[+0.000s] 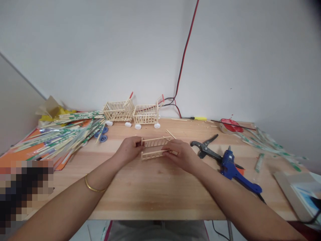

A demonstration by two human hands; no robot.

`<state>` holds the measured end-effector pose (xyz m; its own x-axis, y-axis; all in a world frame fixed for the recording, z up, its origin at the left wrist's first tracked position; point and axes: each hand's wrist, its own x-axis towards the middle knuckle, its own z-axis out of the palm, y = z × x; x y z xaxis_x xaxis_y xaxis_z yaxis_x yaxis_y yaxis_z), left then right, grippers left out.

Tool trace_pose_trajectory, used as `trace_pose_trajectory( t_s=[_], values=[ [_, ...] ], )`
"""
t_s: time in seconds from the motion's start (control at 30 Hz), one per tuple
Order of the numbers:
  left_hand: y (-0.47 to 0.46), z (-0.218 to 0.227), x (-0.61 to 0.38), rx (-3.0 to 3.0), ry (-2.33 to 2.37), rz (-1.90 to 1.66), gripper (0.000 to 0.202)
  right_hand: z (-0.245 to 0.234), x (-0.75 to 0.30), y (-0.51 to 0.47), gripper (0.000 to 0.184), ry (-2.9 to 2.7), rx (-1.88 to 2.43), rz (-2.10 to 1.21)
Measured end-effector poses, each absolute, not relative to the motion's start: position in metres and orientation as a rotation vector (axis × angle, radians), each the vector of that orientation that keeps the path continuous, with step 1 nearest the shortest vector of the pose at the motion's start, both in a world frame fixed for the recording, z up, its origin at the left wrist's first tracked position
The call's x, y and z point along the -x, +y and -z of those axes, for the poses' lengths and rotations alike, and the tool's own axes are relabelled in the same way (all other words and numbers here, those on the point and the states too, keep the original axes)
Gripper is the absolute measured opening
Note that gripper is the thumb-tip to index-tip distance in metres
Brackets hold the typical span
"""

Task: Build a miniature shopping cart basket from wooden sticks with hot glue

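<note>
Where the two hands come together above the bench (150,197), a small stick frame (152,154) sits between them, its thin pale bars set in two slim rails. The left hand (129,148) pinches its left end; the right hand (181,154) grips its right end, the fingers covering that corner, so the joints there are hidden. Whether the frame touches the wood below is hard to tell.

Just beyond the frame lies a loose stick (171,134). Farther behind it stand two little slatted carts, a left cart (117,113) and a right cart (145,117), both with smooth white wheels and red-tipped handles. Left of the frame, glossy wrapped sticks (77,134) spread in a tangle, their green print too small to read, partly hiding orange sheets (10,158); round blue discs (103,138) lie at their edge. Right of the frame, dark metal pliers (207,149) run under a blue plastic glue gun (229,164). Well right of the frame, a pale box (288,190) is cut off by the picture's edge; far left, a pixelated patch (25,197) blots out whatever is there.
</note>
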<state>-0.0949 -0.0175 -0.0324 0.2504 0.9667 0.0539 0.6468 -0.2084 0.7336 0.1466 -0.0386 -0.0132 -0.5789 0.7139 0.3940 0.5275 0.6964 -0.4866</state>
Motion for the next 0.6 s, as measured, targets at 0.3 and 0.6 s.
trace_pose_trajectory(
  t_s=[0.3,0.6],
  values=[
    [-0.0190,0.0259,0.0944,-2.018,1.402,-0.730,0.015,0.0147,-0.1460,-0.0384,0.009,-2.349,0.935,-0.415],
    [-0.0199,0.0221,0.0943,-2.016,1.364,-0.777,0.023,0.0191,-0.1478,-0.0362,0.007,-2.354,0.936,-0.356]
  ],
)
